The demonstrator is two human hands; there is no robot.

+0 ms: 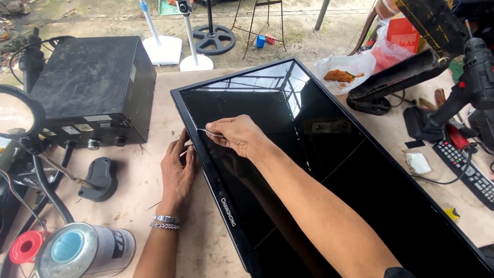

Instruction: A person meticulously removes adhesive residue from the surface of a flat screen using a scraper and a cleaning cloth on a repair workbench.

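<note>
Clutter fills the left end of the tan counter point(149, 170): one round magnifying lens point(18, 114) on a flexible arm, one red solder spool point(24, 246), one metal spray can point(85, 250) lying on its side, one small dark puck-shaped stand point(100, 177), and one boxy black metal power unit point(92, 87) with two knobs on its front.

Just right of these, the left hand point(177, 167) lies palm-down on the counter, fingers together and fairly flat, fingertips touching the outer left edge of the television's frame; two silver chain bracelets point(165, 222) circle its wrist.

One flat-screen television point(329, 175) lies face-up across the counter, a glossy black rectangle with a thin matte bezel, mirroring a roof frame near its top.

The right hand point(236, 135) rests on the glass just inside that left bezel, directly across the frame from the left hand, pinched narrow on one thin metal tool point(203, 131), possibly tweezers, though it is too fine to tell. Its tip points at the seam between bezel and glass.

Farther right sit one clear plastic bag point(346, 69) of orange food, one black curved stand point(396, 80), one cordless drill point(463, 92), one red-handled screwdriver point(455, 135), one scrap of white paper point(418, 162) and one remote control point(467, 172) with many small buttons.
</note>
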